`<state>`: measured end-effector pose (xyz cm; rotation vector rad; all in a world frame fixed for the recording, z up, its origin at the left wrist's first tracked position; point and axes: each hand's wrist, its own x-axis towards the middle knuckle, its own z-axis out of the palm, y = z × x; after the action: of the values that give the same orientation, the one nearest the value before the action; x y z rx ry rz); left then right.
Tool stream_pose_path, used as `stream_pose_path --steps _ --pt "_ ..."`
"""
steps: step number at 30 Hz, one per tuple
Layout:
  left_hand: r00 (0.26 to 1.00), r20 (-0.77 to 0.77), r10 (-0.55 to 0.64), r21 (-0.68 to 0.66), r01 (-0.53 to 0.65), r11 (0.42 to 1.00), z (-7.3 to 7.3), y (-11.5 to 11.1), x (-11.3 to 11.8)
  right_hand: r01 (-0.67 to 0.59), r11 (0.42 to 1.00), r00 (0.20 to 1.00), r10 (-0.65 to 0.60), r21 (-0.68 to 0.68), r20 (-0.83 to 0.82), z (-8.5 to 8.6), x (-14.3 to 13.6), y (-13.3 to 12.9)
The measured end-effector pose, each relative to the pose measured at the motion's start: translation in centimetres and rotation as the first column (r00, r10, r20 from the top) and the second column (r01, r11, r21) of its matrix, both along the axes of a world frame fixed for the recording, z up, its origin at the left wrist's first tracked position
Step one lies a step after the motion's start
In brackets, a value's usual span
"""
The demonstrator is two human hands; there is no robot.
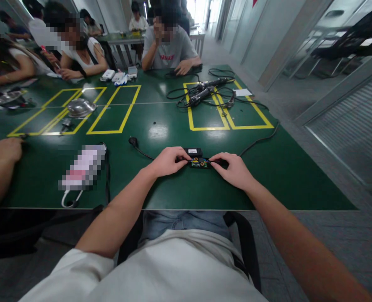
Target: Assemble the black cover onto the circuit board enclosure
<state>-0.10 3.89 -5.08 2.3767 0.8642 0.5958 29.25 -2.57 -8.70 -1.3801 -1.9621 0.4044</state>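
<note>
An opened black power adapter (200, 164) lies on the green table close to me, its circuit board with coils facing up. At its left end my left hand (170, 160) is closed, thumb and fingers pinching by the case edge where a cord enters. My right hand (231, 167) pinches the opposite end in the same way. Just behind it rests the black cover (193, 152) with a white label. A cord with a plug (133, 141) runs out to the left, and another cable (261, 138) trails off to the right. My fingertips partly hide the cord ends.
Black tools with coiled cables (201, 94) lie at the back right among yellow tape rectangles. A metal bowl (80, 108) and a phone (85, 167) are to my left. A neighbour's arm (3, 155) reaches in at the far left; other people sit across the table.
</note>
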Motion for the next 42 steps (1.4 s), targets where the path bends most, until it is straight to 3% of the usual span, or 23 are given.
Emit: stream_pose_path --steps 8,14,19,23,26,29,34,42 --pt "0.996 -0.083 -0.045 0.123 0.055 0.991 0.3 1.1 -0.2 -0.01 0.998 1.0 0.01 0.062 0.013 -0.2 0.1 0.8" --pt "0.998 -0.027 0.063 0.252 -0.054 0.966 -0.4 1.3 0.6 -0.023 0.992 0.997 0.013 0.121 0.082 0.1 -0.3 0.8" --pt "0.999 0.021 0.027 0.23 -0.031 0.973 0.3 0.9 0.7 -0.023 0.992 0.997 0.015 0.121 0.071 0.3 -0.4 0.9" --pt "0.998 -0.046 -0.048 0.143 0.054 0.988 1.1 0.7 0.3 -0.036 0.992 0.999 0.03 0.125 0.045 0.4 -0.4 1.0" --pt "0.996 -0.052 -0.07 0.154 0.078 0.985 1.2 0.7 0.3 -0.039 0.99 0.998 0.033 0.132 0.046 0.4 -0.5 1.0" --pt "0.999 -0.045 -0.007 0.152 0.014 0.988 1.0 0.7 0.3 -0.028 0.991 0.998 0.02 0.131 0.065 0.4 -0.7 0.9" --pt "0.993 -0.057 0.102 0.28 -0.082 0.957 0.3 1.3 0.5 -0.029 0.989 0.995 0.014 0.143 0.102 0.3 -1.2 0.7" --pt "0.963 -0.066 0.262 0.171 -0.248 0.954 0.0 2.2 0.4 -0.006 0.989 0.992 -0.013 0.147 0.122 0.5 -1.4 0.5"
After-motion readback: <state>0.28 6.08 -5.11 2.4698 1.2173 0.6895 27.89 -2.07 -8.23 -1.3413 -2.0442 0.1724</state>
